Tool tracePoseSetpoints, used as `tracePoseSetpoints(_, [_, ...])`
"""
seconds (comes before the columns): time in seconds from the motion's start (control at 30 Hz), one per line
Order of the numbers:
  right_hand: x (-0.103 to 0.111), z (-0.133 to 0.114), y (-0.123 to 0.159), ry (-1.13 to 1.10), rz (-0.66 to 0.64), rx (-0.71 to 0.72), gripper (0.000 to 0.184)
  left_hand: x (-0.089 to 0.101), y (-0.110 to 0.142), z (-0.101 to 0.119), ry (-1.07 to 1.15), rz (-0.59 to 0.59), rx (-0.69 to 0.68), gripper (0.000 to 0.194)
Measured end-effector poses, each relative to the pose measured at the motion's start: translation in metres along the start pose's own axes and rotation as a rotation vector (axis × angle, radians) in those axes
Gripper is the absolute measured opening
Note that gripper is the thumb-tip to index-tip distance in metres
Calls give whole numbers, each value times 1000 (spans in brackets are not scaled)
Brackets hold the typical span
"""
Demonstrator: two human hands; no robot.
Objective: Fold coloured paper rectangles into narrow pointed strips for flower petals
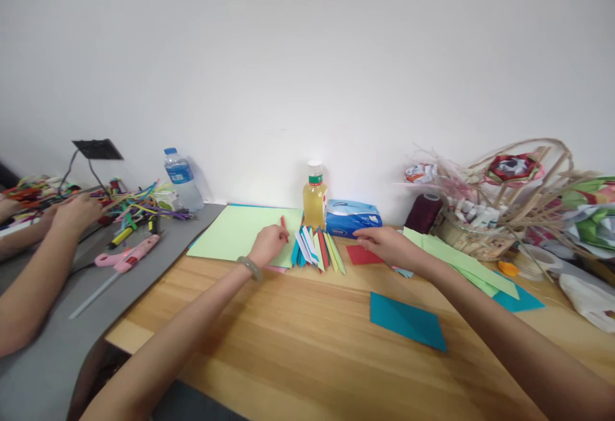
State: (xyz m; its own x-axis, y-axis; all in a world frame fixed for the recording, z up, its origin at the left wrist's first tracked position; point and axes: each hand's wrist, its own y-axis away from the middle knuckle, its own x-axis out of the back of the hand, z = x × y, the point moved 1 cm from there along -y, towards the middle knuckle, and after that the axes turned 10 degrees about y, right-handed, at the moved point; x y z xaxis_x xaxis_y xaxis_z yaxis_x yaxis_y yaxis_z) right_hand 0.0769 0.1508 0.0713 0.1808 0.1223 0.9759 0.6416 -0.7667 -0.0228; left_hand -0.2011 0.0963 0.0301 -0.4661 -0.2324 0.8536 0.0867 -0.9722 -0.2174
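Observation:
My left hand (270, 245) is closed with a thin red strip (284, 223) sticking up from its fingers, over the light green sheets (235, 232). To its right lies a fan of folded paper pieces (317, 249) in blue, white, red, yellow and green. My right hand (384, 245) hovers by a red paper rectangle (360, 255), fingers stretched forward, nothing visible in them. Just behind it is a blue tissue pack (353, 217). Nearer to me, a teal paper rectangle (407, 320) lies flat on the wooden table (269, 344).
A yellow drink bottle (314, 197) stands against the wall. On the right are green sheets (456, 257), a thread spool (423, 211) and a wicker basket (473, 238). Leftward, a co-worker's arms (52, 248), a pink glue gun (127, 256) and a water bottle (182, 181) occupy a grey table.

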Motion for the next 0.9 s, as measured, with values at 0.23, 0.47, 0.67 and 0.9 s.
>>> tracePoseSetpoints(0.23, [9,21,47,-16,37,-36,35,12,17,16,48,97,-30,23])
tracePoseSetpoints(0.47, [-18,30,98,-20,-78,-65,32,15,4,-28,62,-54,-3,18])
tracePoseSetpoints(0.67, [-39,35,128,-74,-40,-88,45,22,-6,-38,142,-148,44,14])
tracePoseSetpoints(0.9, [-44,26,130,-105,-3,-64,34,27,-13,23,186,25,36,32])
